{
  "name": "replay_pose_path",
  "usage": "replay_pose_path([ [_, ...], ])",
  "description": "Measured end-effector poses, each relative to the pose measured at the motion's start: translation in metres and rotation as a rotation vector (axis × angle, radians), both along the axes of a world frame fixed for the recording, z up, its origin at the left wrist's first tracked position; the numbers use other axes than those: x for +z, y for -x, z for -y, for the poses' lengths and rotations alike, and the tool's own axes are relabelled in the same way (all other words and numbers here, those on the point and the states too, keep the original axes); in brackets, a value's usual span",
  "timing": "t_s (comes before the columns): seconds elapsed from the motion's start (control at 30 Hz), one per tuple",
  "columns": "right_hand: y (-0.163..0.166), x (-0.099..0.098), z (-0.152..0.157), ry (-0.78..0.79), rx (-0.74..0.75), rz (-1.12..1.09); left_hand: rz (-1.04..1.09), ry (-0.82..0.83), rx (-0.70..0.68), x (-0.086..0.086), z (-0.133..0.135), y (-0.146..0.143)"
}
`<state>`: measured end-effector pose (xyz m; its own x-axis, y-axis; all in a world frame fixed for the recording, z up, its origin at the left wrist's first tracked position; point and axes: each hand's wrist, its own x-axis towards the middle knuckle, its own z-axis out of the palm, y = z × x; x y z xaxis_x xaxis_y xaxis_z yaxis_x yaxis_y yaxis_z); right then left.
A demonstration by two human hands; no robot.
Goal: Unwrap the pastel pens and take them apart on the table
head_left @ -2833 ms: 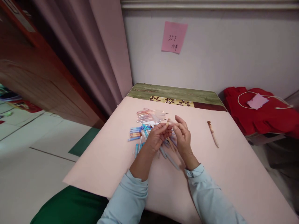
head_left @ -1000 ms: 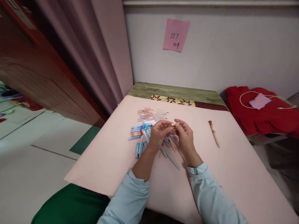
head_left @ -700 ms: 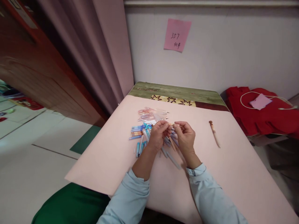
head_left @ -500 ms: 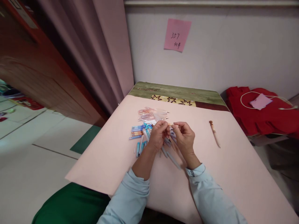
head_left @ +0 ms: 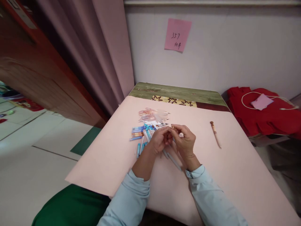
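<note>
Turned the small tan piece (head_left: 172,126) since half a second ago, from lying sideways between the hands to showing a round, open end to the head camera. Dropped the left hand (head_left: 161,139) a little too.

Kept the piece right at the fingertips, in the tiny space between both hands, above the table (head_left: 105,157). Pinched it, by the look of things, with the thumb and pointing finger of the right hand (head_left: 185,141), the nearer hand. Placed it left of that hand and just beside the left fingertips, maybe touching; could not tell for sure. Curled the left fingers in, too, but could not tell of anything held inside.

Pointed the open end up at the camera, so ran the long way, as a guess, from there down and away, not side to side. Could not see the other end, hidden by fingers.

Lay well apart on the right, the brown-topped pen (head_left: 215,135), with tip toward the near edge. Lay side to side on the left, the blue and brown caps (head_left: 137,133).
</note>
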<state>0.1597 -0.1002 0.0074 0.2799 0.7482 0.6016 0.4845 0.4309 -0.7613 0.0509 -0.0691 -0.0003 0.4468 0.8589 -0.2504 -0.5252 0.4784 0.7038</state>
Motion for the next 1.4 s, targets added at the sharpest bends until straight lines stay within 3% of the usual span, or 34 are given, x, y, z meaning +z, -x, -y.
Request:
replay_pose_path([
  [0.37,0.002,0.001,0.002,-0.043,0.098,0.080,0.070,0.070,0.183,0.005,-0.001,0.002],
  [0.67,0.003,-0.002,0.002,0.016,0.037,0.077,0.099,0.060,0.176,0.004,-0.002,0.002],
  [0.77,0.007,-0.006,0.000,0.139,0.035,-0.097,0.111,-0.029,0.252,0.004,-0.004,0.002],
  [1.03,0.011,-0.005,-0.007,0.512,0.406,-0.924,-0.214,-0.320,0.667,0.007,-0.009,0.002],
  [1.13,0.008,-0.009,-0.009,0.594,0.509,-1.111,-0.425,-0.574,0.682,0.008,-0.005,0.003],
  [1.27,0.005,-0.015,-0.012,0.581,0.583,-1.158,-0.674,-0.953,0.625,0.008,0.002,0.003],
  [1.4,0.006,-0.013,-0.012,0.558,0.609,-1.150,-0.742,-1.032,0.616,0.004,0.004,0.002],
])
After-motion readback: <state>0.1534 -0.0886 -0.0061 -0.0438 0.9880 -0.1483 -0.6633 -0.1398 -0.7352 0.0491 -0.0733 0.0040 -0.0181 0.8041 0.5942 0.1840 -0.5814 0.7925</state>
